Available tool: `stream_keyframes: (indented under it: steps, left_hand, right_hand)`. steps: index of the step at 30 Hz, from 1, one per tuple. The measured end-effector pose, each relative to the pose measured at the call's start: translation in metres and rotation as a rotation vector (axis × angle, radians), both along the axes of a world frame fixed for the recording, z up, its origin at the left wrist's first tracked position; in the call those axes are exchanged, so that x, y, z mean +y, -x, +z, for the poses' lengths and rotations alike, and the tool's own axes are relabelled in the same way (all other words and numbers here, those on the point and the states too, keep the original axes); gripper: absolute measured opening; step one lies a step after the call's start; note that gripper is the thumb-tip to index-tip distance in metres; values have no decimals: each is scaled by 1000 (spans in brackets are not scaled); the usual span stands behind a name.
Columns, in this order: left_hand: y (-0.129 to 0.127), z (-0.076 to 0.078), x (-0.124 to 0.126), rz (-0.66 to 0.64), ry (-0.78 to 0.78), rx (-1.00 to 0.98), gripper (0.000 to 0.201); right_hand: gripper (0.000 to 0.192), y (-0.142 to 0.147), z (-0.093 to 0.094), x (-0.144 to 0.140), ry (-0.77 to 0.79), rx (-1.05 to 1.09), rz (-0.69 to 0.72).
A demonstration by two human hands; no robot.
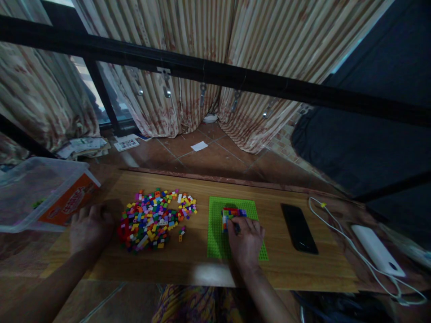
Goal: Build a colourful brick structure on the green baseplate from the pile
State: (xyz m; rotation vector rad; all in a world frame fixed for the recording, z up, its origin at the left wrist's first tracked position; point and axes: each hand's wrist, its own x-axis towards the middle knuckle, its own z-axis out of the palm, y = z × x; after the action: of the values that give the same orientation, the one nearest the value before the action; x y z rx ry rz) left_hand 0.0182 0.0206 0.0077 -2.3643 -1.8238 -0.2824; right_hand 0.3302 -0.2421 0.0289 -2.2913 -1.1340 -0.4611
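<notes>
My right hand (247,240) is over the green baseplate (215,244), thumb and fingers pinched on a small dark building brick (237,228) beside a low structure of coloured bricks (232,211). The fingers partly cover that structure and the brick. My left hand (89,229) lies palm down on the left of the table, fingers bent and slightly apart, with nothing visible in it. A large heap of loose multicoloured bricks (148,220) spreads between the left hand and the baseplate. Near it lies a small group of bricks (182,233).
A clear plastic bin (67,168) with an orange label stands beside my left hand. Right of the baseplate, a black phone (299,228) lies on the wooden table (272,273). Farther right are a white power bank (377,249) and a white cable (353,244). A dark metal bar (208,67) crosses ahead.
</notes>
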Motion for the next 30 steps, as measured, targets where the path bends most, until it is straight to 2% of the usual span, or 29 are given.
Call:
stream_keyframes:
  steps: [7,21,26,30]
  left_hand:
    - [1,-3,1,1,-20,-19,45]
    - [-2,2,0,13,19,-29,46]
    - [-1,-1,0,15,8,-37,45]
    - [0,-2,1,34,14,-2,47]
  right_hand:
    - [20,2,-6,2,-10,-14,-4]
    - [16,0,-8,-4,-41,24,-36]
    - [26,-12,-7,-14,-60,73,47]
    - [32,-24,-2,-18,3,113,157]
